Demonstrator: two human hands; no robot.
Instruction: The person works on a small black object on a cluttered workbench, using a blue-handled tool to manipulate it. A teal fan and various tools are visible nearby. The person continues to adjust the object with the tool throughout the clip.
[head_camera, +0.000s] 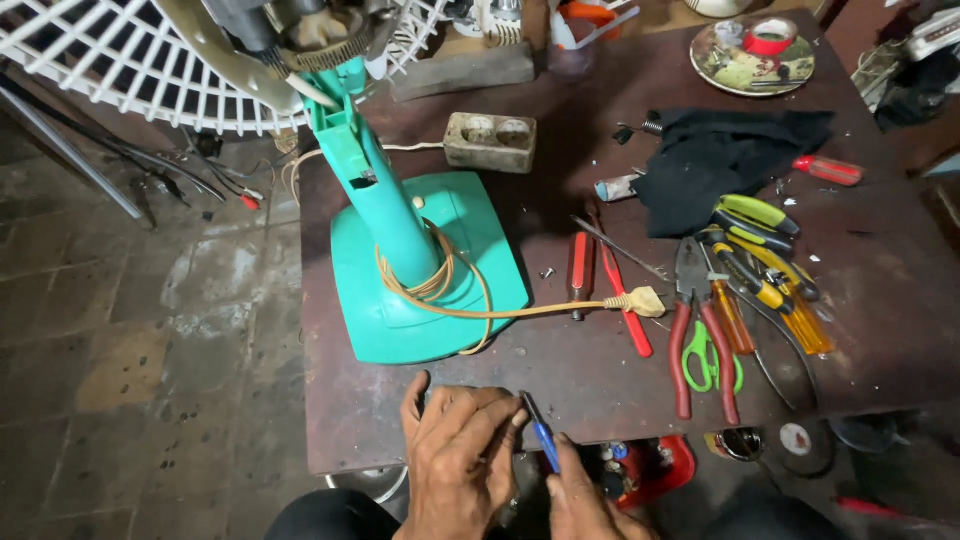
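Note:
My left hand (455, 455) rests at the near edge of the dark brown table (880, 290), fingers curled around a small part that I cannot make out. My right hand (580, 500) is just right of it and holds a small blue-handled tool (540, 432), whose tip points into my left hand's fingers. Beyond them stands a green fan stand (425, 270) with a beige cord coiled around its column. The cord's plug (640, 301) lies on the table to the right.
Red-handled pliers (698, 330), green scissors (708, 358), several screwdrivers and yellow-green pliers (755, 225) lie at the right. A black cloth (715, 160), a socket block (490, 140) and a plate with red tape (752, 55) sit farther back. A white fan grille (120, 60) is top left.

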